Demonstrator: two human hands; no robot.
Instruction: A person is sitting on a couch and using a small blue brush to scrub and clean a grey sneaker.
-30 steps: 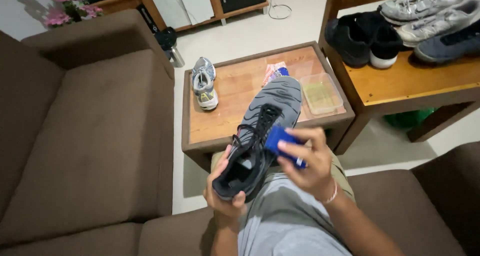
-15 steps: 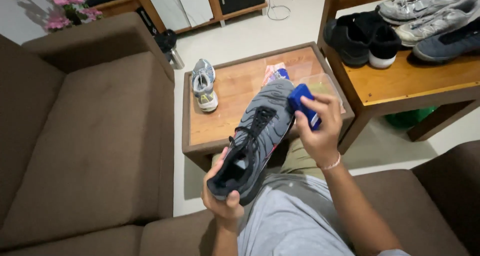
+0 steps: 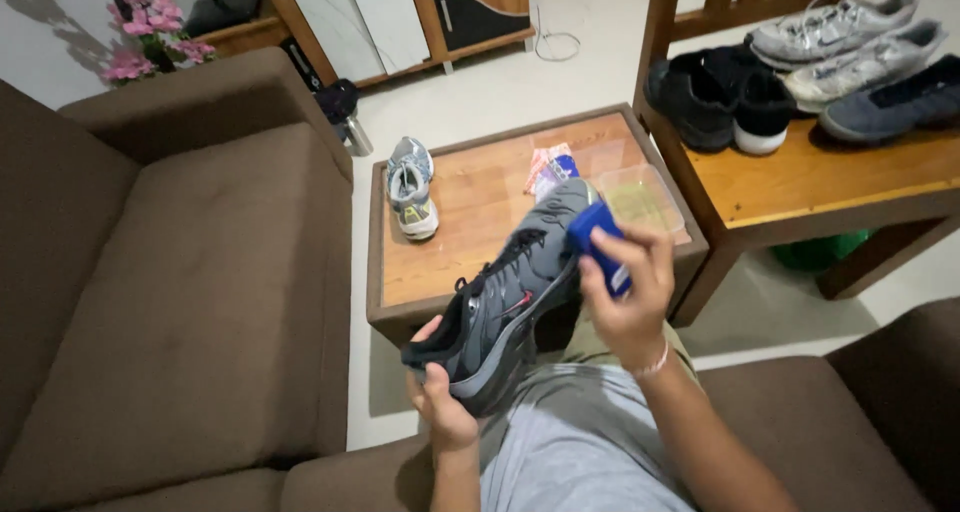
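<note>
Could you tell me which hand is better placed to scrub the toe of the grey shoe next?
Probably the right hand: it grips the blue brush against the shoe near the toe, while the left hand is busy holding the heel.

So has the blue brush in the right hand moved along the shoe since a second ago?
Yes. The blue brush went from the laces toward the toe, nearer the clear container on the table.

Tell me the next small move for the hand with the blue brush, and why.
Probably draw the blue brush back along the grey sneaker toward the laces. The right hand presses it at the toe end, while the left hand grips the heel, so the upper lies exposed.
</note>
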